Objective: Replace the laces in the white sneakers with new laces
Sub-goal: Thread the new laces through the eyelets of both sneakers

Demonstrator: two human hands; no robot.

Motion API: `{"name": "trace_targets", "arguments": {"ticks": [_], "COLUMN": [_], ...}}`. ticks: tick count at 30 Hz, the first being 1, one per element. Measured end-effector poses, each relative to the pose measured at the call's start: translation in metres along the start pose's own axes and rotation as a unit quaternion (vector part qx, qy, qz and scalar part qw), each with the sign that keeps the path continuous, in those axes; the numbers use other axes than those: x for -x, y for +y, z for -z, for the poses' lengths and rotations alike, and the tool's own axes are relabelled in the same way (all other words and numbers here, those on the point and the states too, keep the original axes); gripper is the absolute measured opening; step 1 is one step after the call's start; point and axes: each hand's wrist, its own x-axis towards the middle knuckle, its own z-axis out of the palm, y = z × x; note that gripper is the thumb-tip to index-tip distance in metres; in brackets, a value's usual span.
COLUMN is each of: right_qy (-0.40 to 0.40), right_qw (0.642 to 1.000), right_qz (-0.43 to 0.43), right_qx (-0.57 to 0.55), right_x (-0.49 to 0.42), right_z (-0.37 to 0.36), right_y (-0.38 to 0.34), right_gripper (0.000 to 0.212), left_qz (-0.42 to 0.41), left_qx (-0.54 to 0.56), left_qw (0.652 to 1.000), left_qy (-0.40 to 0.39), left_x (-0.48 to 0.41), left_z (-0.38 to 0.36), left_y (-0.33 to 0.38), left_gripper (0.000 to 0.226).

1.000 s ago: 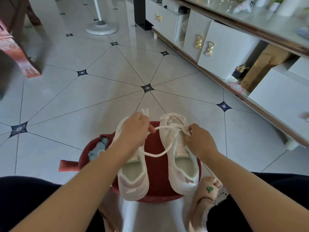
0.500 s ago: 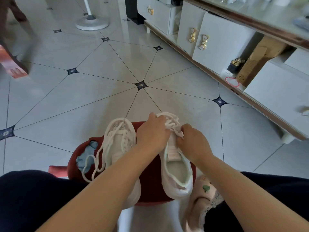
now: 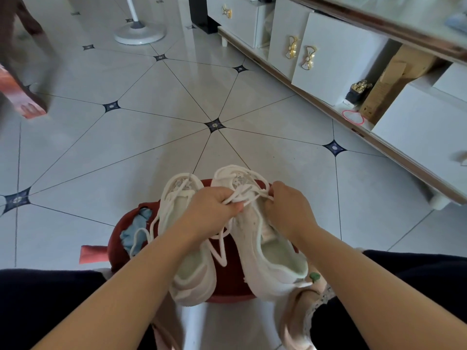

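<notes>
Your left hand (image 3: 212, 210) and right hand (image 3: 288, 210) each pinch the lace (image 3: 252, 195) over the right sneaker (image 3: 278, 261) on the red stool (image 3: 227, 279) — seemingly only partly threaded. The left sneaker (image 3: 192, 274) beside it carries a lace, ends loose — untied.

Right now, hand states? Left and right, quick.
Left hand: gripping the white lace over the right-hand sneaker.
Right hand: pinching the same lace over that sneaker.
</notes>
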Motion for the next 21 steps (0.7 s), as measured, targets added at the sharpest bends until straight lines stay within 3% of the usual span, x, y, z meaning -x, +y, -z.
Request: {"name": "trace_targets", "arguments": {"ticks": [8,12,16,21], "right_qy": [0.034,0.041,0.043,0.052], "right_qw": [0.999,0.999,0.998,0.998], "right_qz": [-0.016,-0.001,0.035,0.039], "right_qx": [0.014,0.015,-0.001,0.009], "right_x": [-0.003,0.0,0.003,0.007], "right_z": [0.006,0.006,0.005,0.003], "right_y": [0.004,0.002,-0.003,-0.001], "right_gripper": [0.013,0.015,0.015,0.021], "left_qz": [0.016,0.055,0.039,0.042], "left_qx": [-0.001,0.035,-0.016,-0.093], "left_qw": [0.999,0.993,0.998,0.995], "left_qy": [-0.042,-0.102,-0.042,-0.018], "left_x": [0.025,0.027,0.018,-0.002], "left_z": [0.022,0.026,0.024,0.014], "left_y": [0.0,0.0,0.0,0.006], "left_gripper": [0.023,0.021,0.014,0.031]}}
